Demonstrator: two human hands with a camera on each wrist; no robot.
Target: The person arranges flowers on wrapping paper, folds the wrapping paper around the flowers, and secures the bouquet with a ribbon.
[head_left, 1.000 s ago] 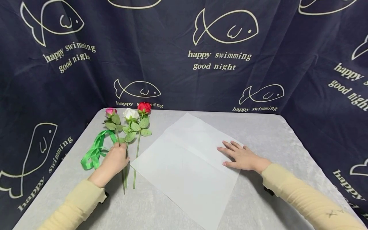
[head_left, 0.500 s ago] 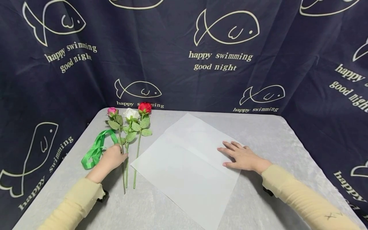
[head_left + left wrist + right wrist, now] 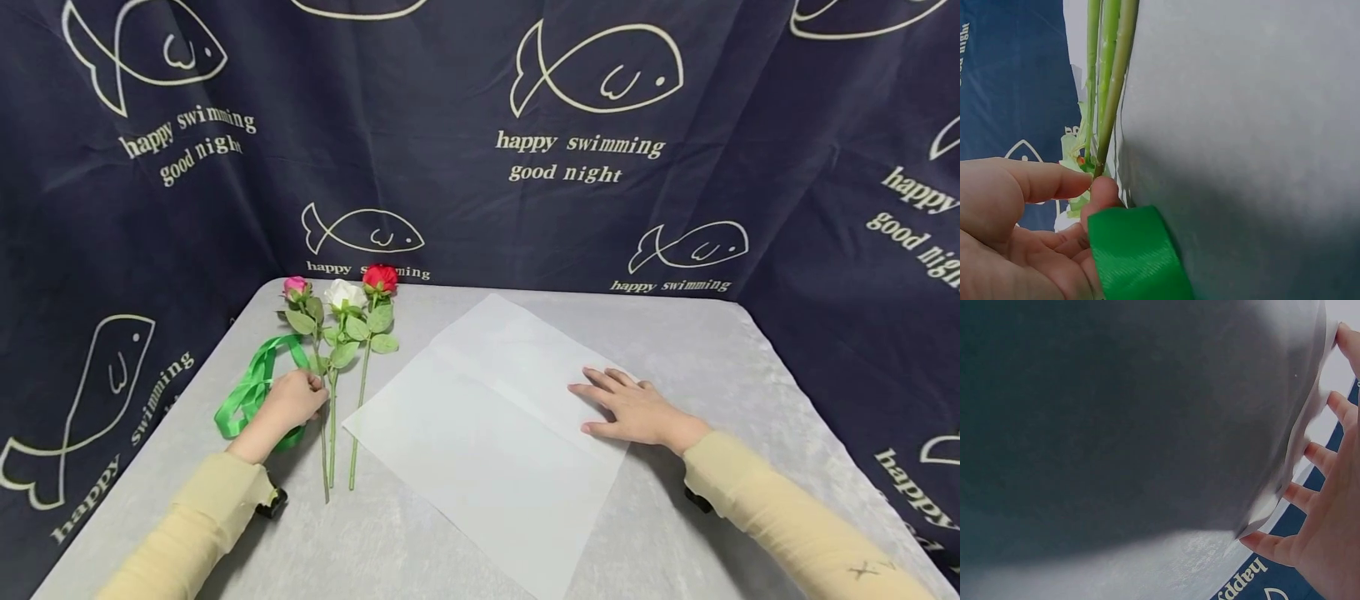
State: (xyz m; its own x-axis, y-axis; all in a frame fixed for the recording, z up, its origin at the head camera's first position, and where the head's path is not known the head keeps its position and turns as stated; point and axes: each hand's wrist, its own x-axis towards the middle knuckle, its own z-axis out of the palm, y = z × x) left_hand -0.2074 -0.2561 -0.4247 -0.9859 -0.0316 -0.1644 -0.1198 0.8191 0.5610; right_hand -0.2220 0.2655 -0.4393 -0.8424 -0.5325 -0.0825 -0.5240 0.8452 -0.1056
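Observation:
My left hand (image 3: 292, 398) pinches the brownish stem (image 3: 1113, 103) of the pink rose (image 3: 296, 288) between thumb and index finger, low over the table. A white rose (image 3: 345, 295) and a red rose (image 3: 380, 279) lie just to its right, their green stems side by side. Green ribbon (image 3: 258, 371) lies in loose loops beside and under the left hand; one band passes close by its fingers in the left wrist view. With fingers spread, my right hand (image 3: 630, 408) rests on the right edge of a square white sheet of paper (image 3: 480, 450).
The grey cloth-covered table (image 3: 697, 350) bears everything. Its back edge meets a dark blue curtain (image 3: 450, 125) with fish drawings, which also hangs along both sides. The paper lies turned like a diamond, its left corner close to the red rose's stem.
My left hand has drawn slightly back and left, and the pink rose has shifted a little right toward the white one. The right hand stays in place on the paper.

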